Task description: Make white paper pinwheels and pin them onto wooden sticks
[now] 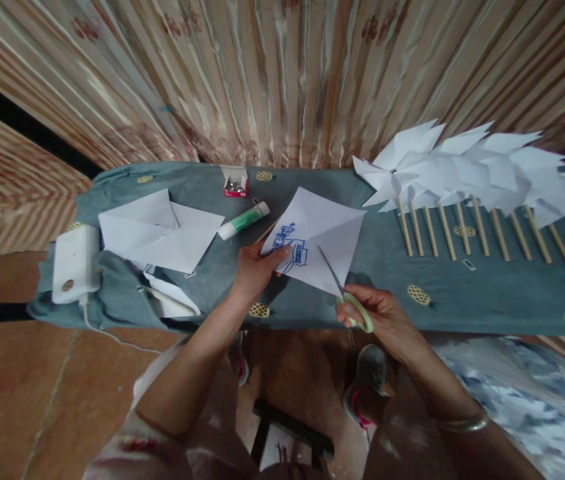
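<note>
My left hand [258, 267] grips the left corner of a white paper square [327, 220], thumb on top beside a blue printed drawing. My right hand [377, 307] has its fingers through the handles of light green scissors [357, 310]. The scissors' blades lie across the lower right part of the sheet, pointing toward its middle. Part of a thin wooden stick shows behind the paper, near my left hand. Just left of the sheet lies a green and white glue stick [243, 221]. Further left are loose white paper sheets [147, 233].
Several white paper pinwheels [442, 167] on wooden sticks overlap on the right of the cloth-covered table [322, 313]. A small red box of metal pins [235, 183] stands at the back. A white power strip [75, 263] with a cord is at the left end. A striped curtain hangs behind.
</note>
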Motion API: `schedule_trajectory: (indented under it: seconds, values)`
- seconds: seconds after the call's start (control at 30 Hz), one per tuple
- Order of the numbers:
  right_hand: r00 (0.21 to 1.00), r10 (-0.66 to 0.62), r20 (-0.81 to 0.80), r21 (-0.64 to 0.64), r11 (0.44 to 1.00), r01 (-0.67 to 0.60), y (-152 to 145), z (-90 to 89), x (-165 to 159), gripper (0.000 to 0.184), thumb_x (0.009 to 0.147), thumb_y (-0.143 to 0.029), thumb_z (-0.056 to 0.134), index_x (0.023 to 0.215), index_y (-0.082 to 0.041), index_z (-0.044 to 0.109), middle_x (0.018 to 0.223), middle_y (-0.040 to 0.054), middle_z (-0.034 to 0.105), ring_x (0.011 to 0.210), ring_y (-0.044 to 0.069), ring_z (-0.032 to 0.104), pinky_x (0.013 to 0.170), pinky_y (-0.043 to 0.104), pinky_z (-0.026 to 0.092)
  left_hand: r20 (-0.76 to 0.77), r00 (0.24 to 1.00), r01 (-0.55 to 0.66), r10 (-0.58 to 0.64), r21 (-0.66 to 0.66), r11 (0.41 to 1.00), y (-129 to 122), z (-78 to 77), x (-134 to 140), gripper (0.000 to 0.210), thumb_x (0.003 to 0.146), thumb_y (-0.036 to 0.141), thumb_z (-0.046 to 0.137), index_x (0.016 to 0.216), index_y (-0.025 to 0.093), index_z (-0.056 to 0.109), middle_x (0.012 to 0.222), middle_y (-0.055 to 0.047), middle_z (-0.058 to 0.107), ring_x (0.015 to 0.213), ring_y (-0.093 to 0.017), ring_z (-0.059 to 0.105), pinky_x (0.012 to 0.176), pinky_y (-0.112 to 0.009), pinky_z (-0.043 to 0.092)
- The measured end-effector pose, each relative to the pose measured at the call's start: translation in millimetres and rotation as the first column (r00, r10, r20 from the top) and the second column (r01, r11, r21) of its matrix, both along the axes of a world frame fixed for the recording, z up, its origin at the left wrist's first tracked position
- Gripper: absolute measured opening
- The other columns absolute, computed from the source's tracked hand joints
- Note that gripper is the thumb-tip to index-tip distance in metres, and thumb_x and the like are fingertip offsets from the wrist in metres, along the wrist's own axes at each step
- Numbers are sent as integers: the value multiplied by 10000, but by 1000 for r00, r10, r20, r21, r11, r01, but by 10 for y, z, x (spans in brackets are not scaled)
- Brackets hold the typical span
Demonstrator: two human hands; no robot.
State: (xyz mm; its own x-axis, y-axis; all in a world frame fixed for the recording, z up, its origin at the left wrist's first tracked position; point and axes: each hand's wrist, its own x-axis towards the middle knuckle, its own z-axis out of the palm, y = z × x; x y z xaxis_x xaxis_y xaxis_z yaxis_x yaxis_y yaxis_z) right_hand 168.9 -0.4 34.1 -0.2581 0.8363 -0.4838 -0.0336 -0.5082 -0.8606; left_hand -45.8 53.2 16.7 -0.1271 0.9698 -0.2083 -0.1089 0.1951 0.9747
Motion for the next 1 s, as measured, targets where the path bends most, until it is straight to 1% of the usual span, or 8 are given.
schedule_trajectory:
  seconds: [0.13, 0.23, 0.37, 0.53, 0.73, 1.0]
  values:
    - [1000, -1, 14, 29, 1000, 0, -2, -20, 0, 419, 559, -547, 842, 753, -202, 708, 589, -16, 637, 497, 99, 541, 490, 232, 464, 1, 1000, -3, 3, -12, 1000, 1, -3, 2, 172, 679, 305, 761, 621, 159, 689, 558, -24, 642, 428, -101, 493, 358, -228, 370]
    - [1000, 9, 13, 29, 1000, -10, -2, -23, -1, 406, 565, -545, 840, 725, -198, 703, 592, -13, 639, 499, 98, 541, 485, 226, 457, 11, 1000, 6, -6, -10, 1000, -2, -14, -2, 178, 666, 315, 772, 621, 160, 696, 550, -22, 643, 426, -98, 492, 358, -222, 372]
    - [1000, -11, 0, 6, 1000, 11, -1, -26, -2, 423, 539, -553, 850, 713, -194, 709, 577, -13, 638, 489, 89, 531, 480, 216, 446, 10, 1000, 11, -11, 1, 1000, -8, -27, -5, 198, 656, 337, 782, 620, 163, 696, 541, -19, 640, 422, -97, 491, 357, -219, 384]
    - [1000, 0, 29, 40, 999, -1, -2, -25, -6, 416, 573, -559, 832, 721, -191, 707, 573, -9, 632, 493, 98, 534, 482, 228, 450, 32, 999, 16, -17, 8, 1000, -9, -30, -2, 202, 654, 332, 784, 605, 162, 688, 529, -16, 625, 425, -91, 478, 361, -215, 365]
    - [999, -32, 5, -19, 999, 32, -2, 1, -21, 456, 489, -571, 864, 671, -187, 698, 560, -14, 626, 482, 83, 521, 472, 208, 437, 43, 999, 19, -19, -4, 1000, -13, -49, -6, 199, 649, 328, 789, 627, 155, 693, 544, -20, 634, 426, -94, 480, 371, -222, 362]
    - [999, -39, -18, -45, 998, 38, -6, -11, -20, 418, 500, -532, 872, 668, -192, 695, 556, -26, 619, 474, 75, 520, 461, 194, 427, 64, 998, 19, -20, 9, 1000, -19, -55, -7, 220, 658, 336, 802, 621, 149, 692, 538, -19, 625, 425, -93, 486, 375, -221, 350]
